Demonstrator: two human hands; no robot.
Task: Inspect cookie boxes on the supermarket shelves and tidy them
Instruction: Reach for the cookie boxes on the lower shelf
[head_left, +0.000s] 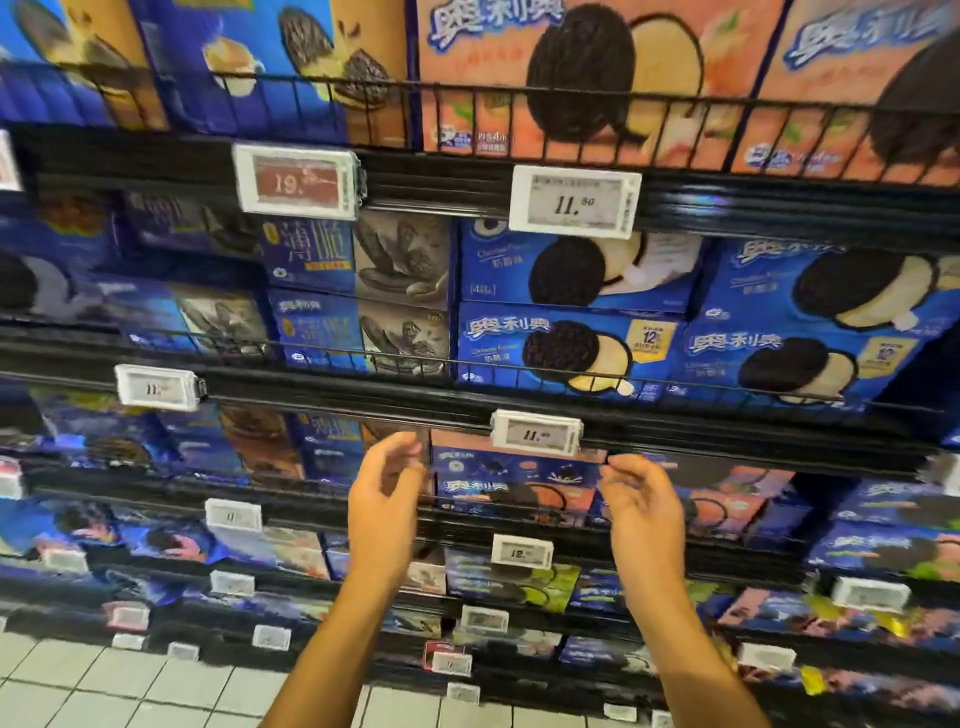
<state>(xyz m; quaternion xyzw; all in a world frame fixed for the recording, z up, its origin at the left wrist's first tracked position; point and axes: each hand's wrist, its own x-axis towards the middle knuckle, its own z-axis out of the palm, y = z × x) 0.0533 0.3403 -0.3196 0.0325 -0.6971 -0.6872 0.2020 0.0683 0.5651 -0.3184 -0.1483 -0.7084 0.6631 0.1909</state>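
Observation:
Black shelves full of blue and orange cookie boxes fill the head view. My left hand (387, 493) and my right hand (641, 501) are raised in front of the third shelf, fingers loosely curled, holding nothing. Between them stands a blue and orange cookie box (511, 486) behind the wire rail. Neither hand touches it. Blue cookie boxes (566, 317) are stacked two high on the shelf above. Large orange boxes (582, 78) stand on the top shelf. The picture is blurred toward its edges.
Price tags hang on the shelf fronts, one (535, 432) just above the hands and one (522, 552) below them. Thin wire rails (519, 104) run along each shelf edge. White floor tiles (104, 686) show at the bottom left.

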